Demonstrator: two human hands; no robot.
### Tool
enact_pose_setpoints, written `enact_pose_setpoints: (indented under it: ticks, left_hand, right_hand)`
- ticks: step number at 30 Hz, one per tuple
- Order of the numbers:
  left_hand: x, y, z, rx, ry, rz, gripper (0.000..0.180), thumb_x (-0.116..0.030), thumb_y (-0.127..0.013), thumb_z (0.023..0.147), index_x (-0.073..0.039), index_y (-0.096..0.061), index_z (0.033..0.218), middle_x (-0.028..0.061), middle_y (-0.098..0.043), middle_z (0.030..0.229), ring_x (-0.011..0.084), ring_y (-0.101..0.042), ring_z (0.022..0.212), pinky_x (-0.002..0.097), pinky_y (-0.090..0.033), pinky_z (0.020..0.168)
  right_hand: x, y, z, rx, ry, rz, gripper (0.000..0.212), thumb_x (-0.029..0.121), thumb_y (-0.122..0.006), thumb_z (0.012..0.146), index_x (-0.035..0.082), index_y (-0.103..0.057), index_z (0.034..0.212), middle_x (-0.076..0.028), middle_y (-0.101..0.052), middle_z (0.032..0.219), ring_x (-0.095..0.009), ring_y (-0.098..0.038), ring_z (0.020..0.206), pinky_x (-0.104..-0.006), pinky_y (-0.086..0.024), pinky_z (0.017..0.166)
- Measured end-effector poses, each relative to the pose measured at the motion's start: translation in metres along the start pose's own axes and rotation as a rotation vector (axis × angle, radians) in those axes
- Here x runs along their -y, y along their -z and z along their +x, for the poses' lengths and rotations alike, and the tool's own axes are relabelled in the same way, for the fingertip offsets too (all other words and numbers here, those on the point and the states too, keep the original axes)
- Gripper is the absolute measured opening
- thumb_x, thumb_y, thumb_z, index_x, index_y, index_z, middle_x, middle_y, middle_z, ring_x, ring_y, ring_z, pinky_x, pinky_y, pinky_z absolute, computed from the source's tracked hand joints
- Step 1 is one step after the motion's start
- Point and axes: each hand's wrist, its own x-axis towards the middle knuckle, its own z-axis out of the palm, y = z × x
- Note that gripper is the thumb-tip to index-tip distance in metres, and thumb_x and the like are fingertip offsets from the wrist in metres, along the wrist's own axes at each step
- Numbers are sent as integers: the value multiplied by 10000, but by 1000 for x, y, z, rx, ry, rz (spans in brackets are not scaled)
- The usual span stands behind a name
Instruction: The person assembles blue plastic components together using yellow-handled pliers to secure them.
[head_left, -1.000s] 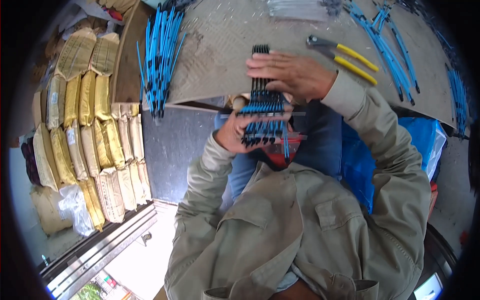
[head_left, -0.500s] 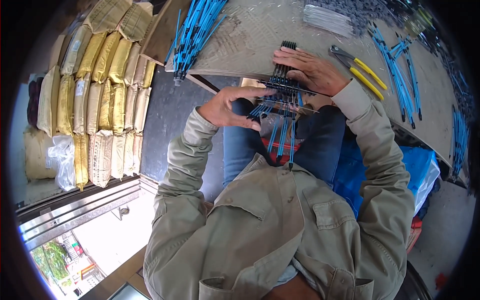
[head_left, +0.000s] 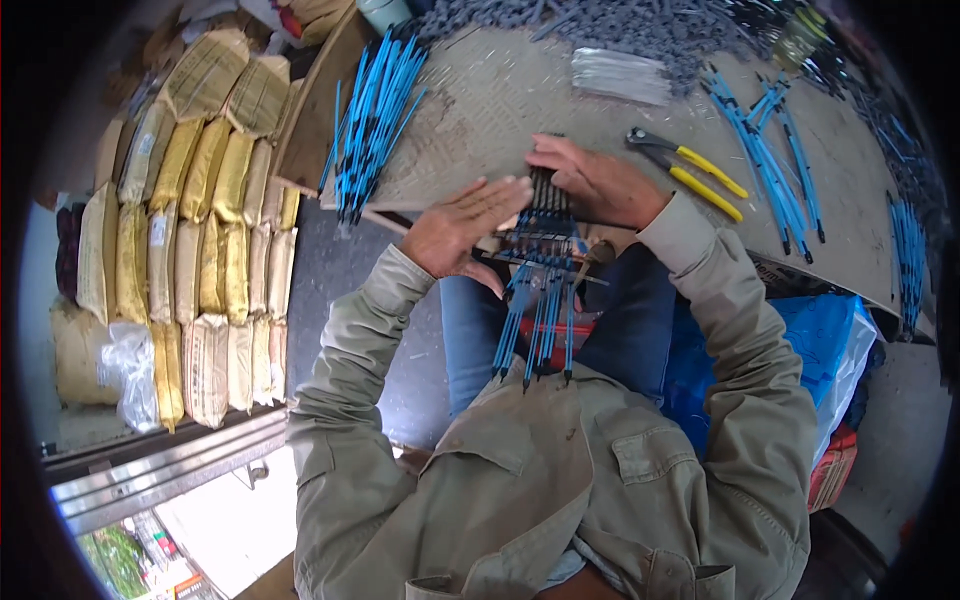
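A row of thin blue rods point(head_left: 545, 315) with black ends hangs over the front edge of the table toward my lap. Thin black crossbars run across the row, and closely set black strips point(head_left: 548, 190) extend from it onto the tabletop. My right hand point(head_left: 615, 188) is closed around the right side of these strips, fingers bent over their far end. On the other side my left hand point(head_left: 460, 228) is open, its fingers stretched toward the strips and its thumb spread below. Whether its fingertips touch them I cannot tell.
Cutting pliers point(head_left: 708, 170) with yellow handles lie on the table point(head_left: 470, 110) beyond my right hand. Blue rod bundles point(head_left: 375, 120) lie at left, with more rods point(head_left: 765, 160) at right. Clear thin sticks point(head_left: 620, 75) and grey pieces point(head_left: 500, 18) are at the back. Stacked sacks point(head_left: 205, 180) stand left.
My left hand has risen from beside the blue rods to the black strips, its fingers now straight. The rods now hang more visibly toward my lap. The view has shifted slightly.
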Motion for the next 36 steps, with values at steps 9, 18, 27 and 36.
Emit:
enact_pose_setpoints:
  ticks: [9,18,27,36]
  left_hand:
    - [14,-16,40,207,-241,318,871,-232,-631,588,-102,-288,1378,54,-287,1437,205,-284,1321,383,-234,1085]
    - [14,-8,44,191,-224,211,1086,-86,-746,411,-80,-260,1382,62,-263,1443,216,-268,1326,364,-236,1096]
    - [15,-12,46,119,-236,229,529,-125,-416,818,-43,-350,1336,91,-318,1414,222,-314,1304,360,-262,1079]
    - [17,-15,45,136,-243,231,987,-121,-712,482,-42,-281,1367,96,-287,1430,233,-285,1319,375,-249,1085]
  right_hand:
    - [-9,17,11,-75,-113,455,357,200,-481,899,34,-457,1215,-117,-585,1134,-287,-554,1034,-308,-427,871]
    - [-73,113,46,-200,-139,-871,76,184,-609,750,108,-609,754,-54,-562,815,-258,-544,876,-361,-424,775]
    - [-89,108,40,-324,-68,-872,57,145,-561,778,91,-575,785,-68,-544,801,-276,-552,817,-357,-438,687]
    - [1,19,-12,-290,-135,-463,81,166,-562,807,131,-617,855,-78,-549,761,-297,-574,648,-380,-435,533]
